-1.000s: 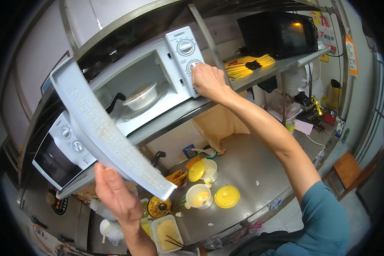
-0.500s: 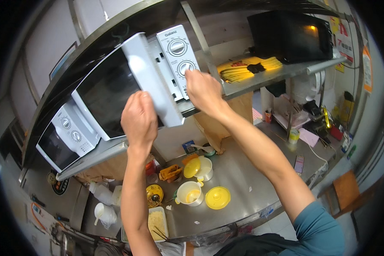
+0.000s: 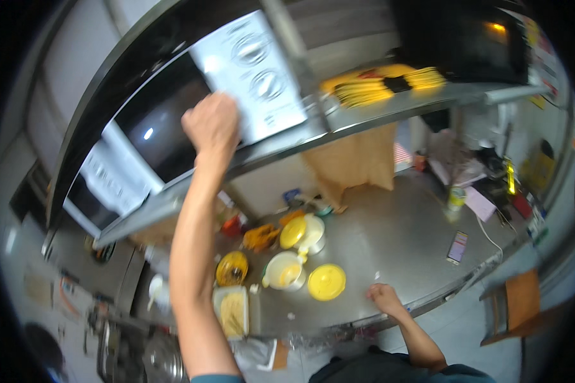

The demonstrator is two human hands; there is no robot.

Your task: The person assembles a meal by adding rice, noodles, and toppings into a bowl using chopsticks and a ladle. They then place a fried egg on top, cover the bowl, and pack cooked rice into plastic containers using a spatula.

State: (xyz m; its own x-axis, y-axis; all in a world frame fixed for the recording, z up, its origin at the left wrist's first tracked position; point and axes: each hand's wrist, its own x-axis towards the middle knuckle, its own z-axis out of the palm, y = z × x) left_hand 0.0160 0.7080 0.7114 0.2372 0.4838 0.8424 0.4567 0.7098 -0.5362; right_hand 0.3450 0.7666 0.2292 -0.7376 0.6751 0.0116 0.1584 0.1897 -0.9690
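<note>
My left hand (image 3: pixel 212 127) is up at the white microwave (image 3: pixel 252 76) on the shelf. It is closed, knuckles up, at the edge of the microwave door (image 3: pixel 163 118), which sits flush with the dial panel; the fingertips are hidden. My right hand (image 3: pixel 384 299) is low over the counter's front edge, its fingers curled, with nothing visible in it. To its left lies a round yellow lid (image 3: pixel 326 281). Beside that lid stands a white pot (image 3: pixel 276 273) with something yellow inside. Behind, a second white pot (image 3: pixel 316 240) has a yellow lid (image 3: pixel 293 232) leaning on it.
Another white microwave (image 3: pixel 115 179) stands left on the shelf, a dark one (image 3: pixel 457 48) right. Yellow packets (image 3: pixel 364 92) lie between. On the steel counter (image 3: pixel 390 230) are a phone (image 3: pixel 457 247), a yellow bowl (image 3: pixel 232 269) and a tray of pale food (image 3: pixel 232 309). A stool (image 3: pixel 519 300) stands right.
The microwave door has swung from ajar to shut, my left hand staying at it. My right hand has left the dial and dropped to the counter's front edge. The view has shifted slightly.
</note>
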